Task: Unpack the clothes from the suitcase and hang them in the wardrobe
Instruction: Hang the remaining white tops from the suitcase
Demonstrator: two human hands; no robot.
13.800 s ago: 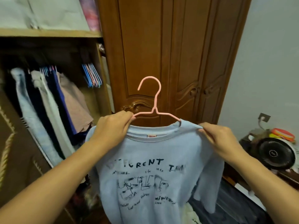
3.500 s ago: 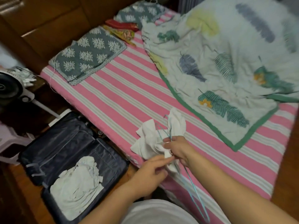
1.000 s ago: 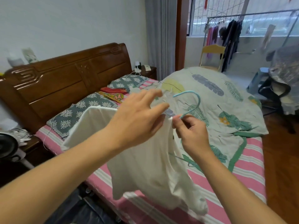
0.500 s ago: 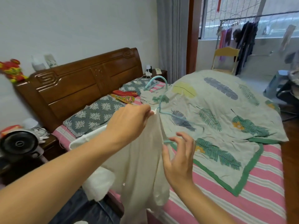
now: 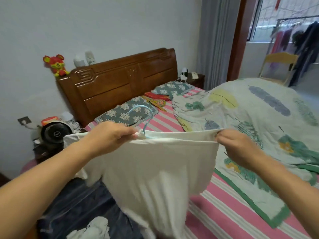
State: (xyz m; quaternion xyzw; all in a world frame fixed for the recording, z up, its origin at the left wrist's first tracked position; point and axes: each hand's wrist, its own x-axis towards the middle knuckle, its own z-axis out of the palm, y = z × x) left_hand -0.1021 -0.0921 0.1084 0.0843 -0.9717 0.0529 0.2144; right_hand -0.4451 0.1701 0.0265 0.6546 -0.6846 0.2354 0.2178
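Hands both up at chest height, gripping a white garment (image 5: 155, 169) stretched flat between them. Left hand (image 5: 110, 135) is clenched on the garment's top edge right at the base of a light-blue hanger (image 5: 143, 116); the hook sticks up just past its knuckles. Right hand (image 5: 236, 145) pinches the opposite top corner, fingers curled round the fabric. Garment hangs down from both hands, lower part blurred. Below the left forearm: open dark suitcase (image 5: 77, 204) with another white item (image 5: 91, 228) lying inside. Beyond the hands: bed (image 5: 215, 209) with pink striped sheet, patterned pillow (image 5: 124, 112) behind the hook, leaf-print quilt (image 5: 259, 114) past the right hand. Far left of the left hand: black fan (image 5: 55, 133). Wooden headboard (image 5: 120, 80) further back, red plush toy (image 5: 57, 64) on its corner.
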